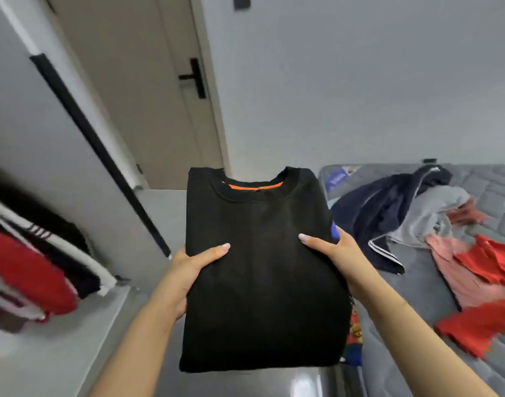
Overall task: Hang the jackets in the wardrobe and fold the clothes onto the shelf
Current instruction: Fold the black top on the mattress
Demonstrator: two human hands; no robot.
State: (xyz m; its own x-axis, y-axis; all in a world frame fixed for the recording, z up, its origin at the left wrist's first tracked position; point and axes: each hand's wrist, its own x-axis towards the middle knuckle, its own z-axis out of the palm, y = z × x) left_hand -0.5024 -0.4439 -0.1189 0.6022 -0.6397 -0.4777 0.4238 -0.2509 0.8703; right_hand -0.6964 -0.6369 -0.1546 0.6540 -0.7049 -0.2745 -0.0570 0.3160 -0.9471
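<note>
A: Status on the hands?

B: Both are on the folded black sweatshirt [259, 270], carried in the air in front of the person. Left hand [188, 270] grips the left edge, thumb flat on top, fingers under and hidden. Right hand [337, 253] grips the right edge the same way, thumb on top. Forearms bare.

A: Fabric, shape?

B: Matte knit, looks thick and soft. Folded to a neat rectangle, edges square, surface flat. Ribbed round collar with an orange strip inside it. A small blue patch shows at the right edge, just beside the right thumb.

A: Orientation?

B: Long axis runs away from the person. Collar at the far end, hem nearest the body. Lies roughly level, front face up.

A: Under it?

B: A bit of colourful printed fabric [354, 336] peeks out at the lower right. Glossy grey floor [302, 382] below.

A: Surroundings?

B: Left: clothes in the wardrobe [30, 253], red, black and white, blurred. White wardrobe door [45, 133] beside them with a long black handle [99, 150]. Right: grey quilted mattress [417, 282] with a loose pile on it, a navy jacket [383, 207] with white stripes, a grey garment [428, 213], a pink garment [457, 270], a red garment [480, 316]. Far: beige room door [136, 90] with a black lever, then plain wall [360, 81].

A: Anything between the sweatshirt and the wardrobe?

B: Only open floor shows there.
</note>
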